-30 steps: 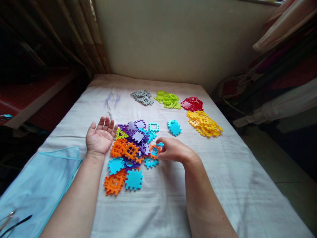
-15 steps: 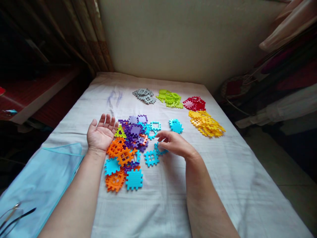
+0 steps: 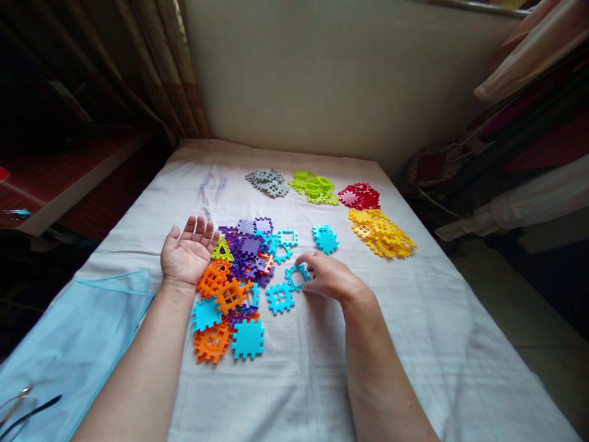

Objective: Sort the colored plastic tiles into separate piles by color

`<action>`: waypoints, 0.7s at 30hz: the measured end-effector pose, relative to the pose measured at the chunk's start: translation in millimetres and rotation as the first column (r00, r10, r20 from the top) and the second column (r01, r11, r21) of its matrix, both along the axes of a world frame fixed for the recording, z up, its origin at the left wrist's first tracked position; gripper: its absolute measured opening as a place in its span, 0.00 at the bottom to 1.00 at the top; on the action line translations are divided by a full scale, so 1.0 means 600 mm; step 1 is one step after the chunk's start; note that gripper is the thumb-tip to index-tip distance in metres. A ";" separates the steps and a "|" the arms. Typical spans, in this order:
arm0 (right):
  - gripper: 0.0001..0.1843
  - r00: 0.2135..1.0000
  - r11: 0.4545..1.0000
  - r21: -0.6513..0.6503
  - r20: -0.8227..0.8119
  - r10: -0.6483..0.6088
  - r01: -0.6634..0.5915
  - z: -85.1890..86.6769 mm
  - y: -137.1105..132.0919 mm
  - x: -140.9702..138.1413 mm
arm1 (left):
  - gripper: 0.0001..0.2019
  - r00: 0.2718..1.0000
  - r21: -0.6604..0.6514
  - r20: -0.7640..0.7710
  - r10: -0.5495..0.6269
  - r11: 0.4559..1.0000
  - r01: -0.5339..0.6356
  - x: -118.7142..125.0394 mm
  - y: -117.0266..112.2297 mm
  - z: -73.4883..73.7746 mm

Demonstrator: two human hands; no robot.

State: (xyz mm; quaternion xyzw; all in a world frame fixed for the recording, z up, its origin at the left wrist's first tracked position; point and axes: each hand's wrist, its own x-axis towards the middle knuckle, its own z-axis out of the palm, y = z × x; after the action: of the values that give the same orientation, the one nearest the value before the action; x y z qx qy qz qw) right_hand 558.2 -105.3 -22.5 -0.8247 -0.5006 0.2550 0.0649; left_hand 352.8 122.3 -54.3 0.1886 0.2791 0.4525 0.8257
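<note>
My left hand (image 3: 188,252) lies palm up with its fingers stretched out and nothing in it, at the left edge of a mixed pile. My right hand (image 3: 332,277) has its thumb and fingers at the right side of a light blue window-frame tile (image 3: 289,279), spanning its edges. Just left of that is a light blue tile with a four-pane window (image 3: 280,299). The pile holds purple tiles (image 3: 251,245), orange tiles (image 3: 230,296), a yellow-green triangle (image 3: 223,249) and a solid light blue tile (image 3: 248,339). Beyond my right hand are light blue tiles (image 3: 326,239).
Sorted heaps lie farther back: grey tiles (image 3: 267,183), lime green tiles (image 3: 313,187), red tiles (image 3: 359,196) and yellow tiles (image 3: 383,233). A pale blue cloth (image 3: 105,325) with eyeglasses (image 3: 32,411) is at the left. The white sheet (image 3: 414,344) ends at a wall.
My right hand has come down and toward me, from beside the far light blue frames onto the nearer window-frame tile. My left hand stays palm up; the view has tilted slightly.
</note>
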 end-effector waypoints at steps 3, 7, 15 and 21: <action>0.27 0.999 0.999 0.009 0.014 -0.032 0.032 -0.001 0.003 0.000 | 0.14 1.000 0.002 -0.004 0.002 1.000 -0.002 0.001 -0.002 0.002; 0.27 0.995 0.995 0.019 -0.001 -0.102 0.102 0.002 0.004 0.002 | 0.15 1.000 -0.011 0.003 0.009 1.000 -0.009 0.001 -0.003 0.002; 0.06 0.962 0.946 0.176 -0.038 -0.269 0.271 0.011 -0.008 0.034 | 0.14 1.000 0.011 0.005 -0.006 1.000 0.006 0.000 -0.001 -0.001; 0.11 0.886 0.863 0.236 0.015 -0.463 0.447 0.001 -0.019 0.064 | 0.15 1.000 0.001 0.008 -0.005 1.000 0.005 0.001 -0.001 0.000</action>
State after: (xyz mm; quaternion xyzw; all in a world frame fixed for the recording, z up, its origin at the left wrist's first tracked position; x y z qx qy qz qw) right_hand 596.3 -116.5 -22.2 -0.9152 -0.3195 0.1447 0.1986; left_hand 353.6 121.6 -54.4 0.1881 0.2753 0.4512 0.8278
